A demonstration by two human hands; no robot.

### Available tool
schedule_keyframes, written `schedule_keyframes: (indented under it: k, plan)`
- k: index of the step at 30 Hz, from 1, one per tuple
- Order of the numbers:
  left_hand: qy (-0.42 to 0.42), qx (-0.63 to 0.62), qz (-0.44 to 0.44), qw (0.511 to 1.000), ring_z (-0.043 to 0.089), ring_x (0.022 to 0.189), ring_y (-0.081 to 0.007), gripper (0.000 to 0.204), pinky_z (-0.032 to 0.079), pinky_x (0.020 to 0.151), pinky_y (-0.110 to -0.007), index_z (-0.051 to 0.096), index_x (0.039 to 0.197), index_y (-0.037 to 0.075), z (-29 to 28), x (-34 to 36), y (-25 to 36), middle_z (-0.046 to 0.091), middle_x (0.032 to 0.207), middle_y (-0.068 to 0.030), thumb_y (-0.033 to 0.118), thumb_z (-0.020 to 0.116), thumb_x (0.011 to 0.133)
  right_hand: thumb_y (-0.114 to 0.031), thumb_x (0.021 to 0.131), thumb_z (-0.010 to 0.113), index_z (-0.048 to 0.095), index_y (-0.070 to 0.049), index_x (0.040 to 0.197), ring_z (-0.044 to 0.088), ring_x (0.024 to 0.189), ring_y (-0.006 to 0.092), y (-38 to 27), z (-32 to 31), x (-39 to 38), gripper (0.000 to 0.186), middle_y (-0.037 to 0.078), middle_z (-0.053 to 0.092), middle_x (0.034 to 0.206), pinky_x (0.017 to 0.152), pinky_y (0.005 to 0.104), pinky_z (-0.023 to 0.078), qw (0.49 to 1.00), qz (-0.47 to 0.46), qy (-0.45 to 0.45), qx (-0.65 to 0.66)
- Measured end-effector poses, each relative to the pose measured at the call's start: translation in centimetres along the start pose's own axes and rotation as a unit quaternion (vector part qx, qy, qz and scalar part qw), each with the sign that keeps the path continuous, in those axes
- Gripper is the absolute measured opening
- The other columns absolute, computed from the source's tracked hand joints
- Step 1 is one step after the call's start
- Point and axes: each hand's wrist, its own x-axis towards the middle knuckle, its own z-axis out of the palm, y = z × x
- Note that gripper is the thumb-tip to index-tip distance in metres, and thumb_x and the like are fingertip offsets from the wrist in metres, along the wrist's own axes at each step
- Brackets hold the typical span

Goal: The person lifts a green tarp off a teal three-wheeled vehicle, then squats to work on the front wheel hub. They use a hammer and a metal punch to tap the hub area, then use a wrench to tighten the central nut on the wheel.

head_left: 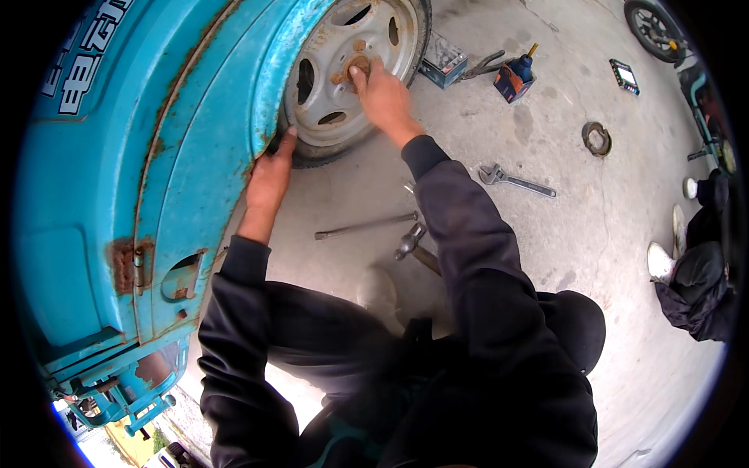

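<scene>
A grey steel wheel (316, 105) with a dark tire (417, 54) sits in the rusty turquoise vehicle body (187, 140). My right hand (384, 100) grips the rusty centre hub (357, 65) of the wheel, thumb on it. My left hand (268, 181) is closed around the lower left part of the tire, just beside the rusty fender edge. Its fingertips are partly hidden. Below the wheel lie a long metal bar (363, 225) and a hammer (409, 242), partly covered by my right arm.
An adjustable wrench (515, 179), metal ring (597, 139), small screened device (624, 76), blue tool in a box (515, 78), pliers (480, 69) and another box (443, 62) lie on the concrete floor (562, 234). A seated person's leg (694, 273) and a two-wheeler (686, 101) are at the right.
</scene>
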Motion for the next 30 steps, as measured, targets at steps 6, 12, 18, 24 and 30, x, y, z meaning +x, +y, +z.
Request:
schedule_keyframes:
  k: [6,12,18,24,30]
  plan:
    - [-0.012,-0.067,-0.066,0.995,0.045,0.133,-0.0394,0.071,0.034,0.111,-0.039,0.055,0.137,0.003,-0.7,0.1,0.8,0.05,0.143,-0.0237,0.055,0.064,0.09,-0.058,0.101,0.035,0.06,0.001,0.106,0.067,0.088,0.0409,-0.6,-0.3,2.4,0.064,0.024,0.07,0.092,0.078,0.0508,0.05,0.861,0.356,-0.16,0.325]
    - [-0.022,-0.053,-0.079,0.995,0.046,0.132,-0.0395,0.071,0.035,0.11,-0.04,0.055,0.137,0.003,-1.1,0.2,1.5,0.051,0.143,-0.023,0.056,0.062,0.091,-0.06,0.101,0.035,0.06,-0.002,0.102,0.067,0.086,0.0404,0.0,-0.1,1.3,0.063,0.022,0.071,0.091,0.079,0.0486,0.05,0.997,0.058,-0.044,-0.011]
    - [-0.005,-0.009,-0.02,1.0,0.045,0.134,-0.0387,0.071,0.035,0.111,-0.04,0.053,0.139,0.003,-0.4,0.2,0.7,0.048,0.146,-0.0228,0.055,0.062,0.091,-0.057,0.101,0.037,0.06,0.002,0.104,0.068,0.082,0.044,1.5,0.2,2.1,0.063,0.025,0.069,0.081,0.075,0.0513,0.052,0.971,0.206,-0.087,0.081]
    - [-0.02,-0.052,-0.05,0.997,0.042,0.136,-0.0384,0.077,0.033,0.112,-0.04,0.051,0.141,0.003,0.1,0.1,-0.6,0.046,0.148,-0.0225,0.058,0.064,0.089,-0.058,0.1,0.035,0.061,0.002,0.099,0.068,0.084,0.0428,0.5,-0.2,2.1,0.065,0.025,0.069,0.083,0.073,0.0509,0.049,0.883,0.294,-0.177,0.32]
    - [0.029,-0.029,-0.053,0.998,0.045,0.134,-0.0382,0.077,0.035,0.111,-0.039,0.052,0.14,0.002,0.4,0.0,-0.2,0.049,0.145,-0.0215,0.058,0.066,0.087,-0.059,0.097,0.044,0.061,0.003,0.11,0.068,0.071,0.0324,-0.6,0.0,0.8,0.065,0.019,0.069,0.079,0.068,0.0445,0.054,0.997,0.078,0.017,-0.01]
